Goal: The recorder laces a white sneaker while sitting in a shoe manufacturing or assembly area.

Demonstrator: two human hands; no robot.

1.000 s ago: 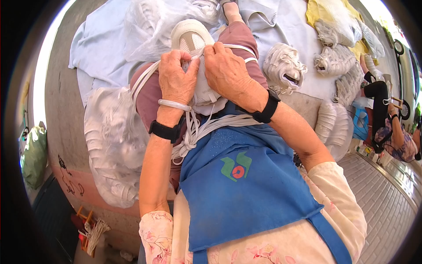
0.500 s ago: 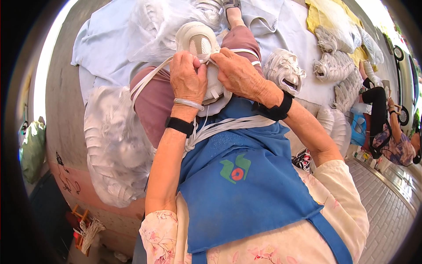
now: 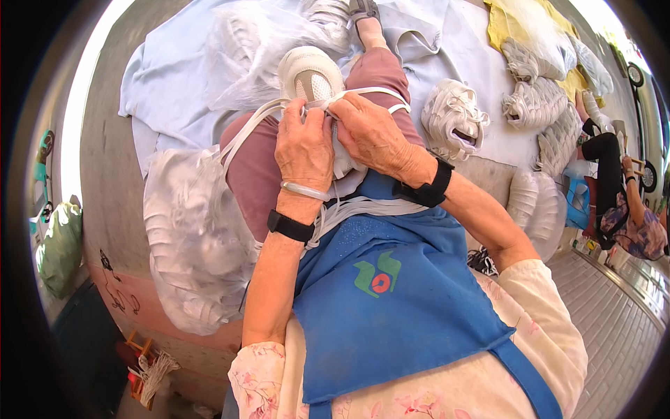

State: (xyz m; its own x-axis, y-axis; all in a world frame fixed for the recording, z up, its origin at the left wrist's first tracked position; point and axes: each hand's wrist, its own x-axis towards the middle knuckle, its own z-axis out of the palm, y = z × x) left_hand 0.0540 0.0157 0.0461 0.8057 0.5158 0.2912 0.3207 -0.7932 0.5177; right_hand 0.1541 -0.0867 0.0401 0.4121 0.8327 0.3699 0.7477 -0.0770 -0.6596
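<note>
A white sneaker (image 3: 301, 61) with a mesh and beige toe rests on my lap between my thighs, toe pointing away. My left hand (image 3: 305, 150) is closed in a pinch over the sneaker's front, at the left side of its lacing. Close beside it, my right hand (image 3: 377, 136) pinches a white shoelace (image 3: 382, 91) at the lacing's right side. Loose lace runs out past both hands across my thighs. My fingers and knuckles hide most of the eyelets and the shoe's tongue. A bundle of spare white laces (image 3: 377, 207) lies across my blue apron (image 3: 391, 321).
Another white sneaker (image 3: 455, 117) stands right on a pale cloth (image 3: 481, 42). Bagged stacks of shoes lie left (image 3: 192, 244) and beyond my lap (image 3: 262, 42). More shoe stacks (image 3: 536, 103) stand at right, near another person (image 3: 631, 223). A small stool (image 3: 143, 370) holds laces at lower left.
Both hands stay at the lacing and have drawn slightly closer together. The view has shifted a little, so the sneaker and lap appear slightly lower.
</note>
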